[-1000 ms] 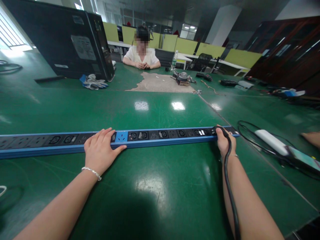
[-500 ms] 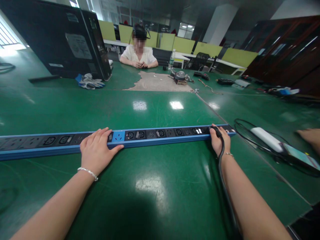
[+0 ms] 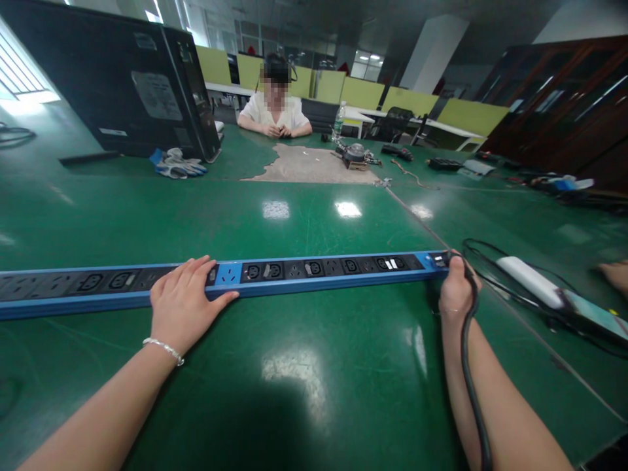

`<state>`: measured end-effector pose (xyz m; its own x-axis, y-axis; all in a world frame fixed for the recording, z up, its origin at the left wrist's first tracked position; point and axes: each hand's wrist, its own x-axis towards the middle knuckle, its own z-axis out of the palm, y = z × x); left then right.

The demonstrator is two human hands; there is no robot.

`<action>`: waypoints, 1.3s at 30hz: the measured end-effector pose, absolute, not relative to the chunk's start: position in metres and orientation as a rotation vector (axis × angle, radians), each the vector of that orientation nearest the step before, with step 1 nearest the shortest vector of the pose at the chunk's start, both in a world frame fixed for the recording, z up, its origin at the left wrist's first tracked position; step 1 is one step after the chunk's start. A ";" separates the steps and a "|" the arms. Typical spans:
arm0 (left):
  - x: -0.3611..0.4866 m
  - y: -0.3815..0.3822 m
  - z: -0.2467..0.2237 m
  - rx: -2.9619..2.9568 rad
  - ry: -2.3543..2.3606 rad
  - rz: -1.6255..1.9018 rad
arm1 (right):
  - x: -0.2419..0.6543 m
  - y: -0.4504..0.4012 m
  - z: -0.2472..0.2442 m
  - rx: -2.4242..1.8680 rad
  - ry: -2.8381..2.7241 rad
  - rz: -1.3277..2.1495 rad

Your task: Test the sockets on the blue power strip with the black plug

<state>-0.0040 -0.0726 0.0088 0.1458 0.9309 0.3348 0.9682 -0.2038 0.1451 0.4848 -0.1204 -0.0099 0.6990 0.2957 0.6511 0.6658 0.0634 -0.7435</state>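
A long blue power strip (image 3: pixel 289 269) with black sockets and one blue socket lies across the green table. My left hand (image 3: pixel 181 297) grips it left of the middle, fingers over the far edge and thumb along the near side. At the strip's right end is my right hand (image 3: pixel 456 288), closed around the plug end of a black power cord (image 3: pixel 470 386). The cord hangs down over my right forearm towards me. My fingers mostly hide the plug, so I cannot tell whether it touches the strip's end.
To the right lie a white adapter-like block (image 3: pixel 530 281), a phone-like device (image 3: pixel 596 317) and black cables. A black computer case (image 3: pixel 132 91) and gloves (image 3: pixel 177 163) stand far left. Across the table sits a person (image 3: pixel 277 118), near a bottle (image 3: pixel 339 121). Another hand (image 3: pixel 615 275) shows at the right edge.
My right hand has moved right along the strip with the black cord, from the last sockets to its end. My left hand keeps its hold on the strip.
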 end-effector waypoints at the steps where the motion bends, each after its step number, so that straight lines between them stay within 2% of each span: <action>1: -0.004 -0.072 0.009 -2.300 -1.915 -0.538 | 0.488 -0.120 -0.012 -1.544 -0.837 -0.311; 11: -0.002 -0.074 0.013 -2.304 -1.934 -0.530 | 0.503 -0.116 -0.024 -1.666 -1.034 -0.296; 39: -0.002 -0.075 0.013 -2.322 -1.943 -0.550 | 0.520 -0.122 -0.013 -2.014 -1.236 -0.240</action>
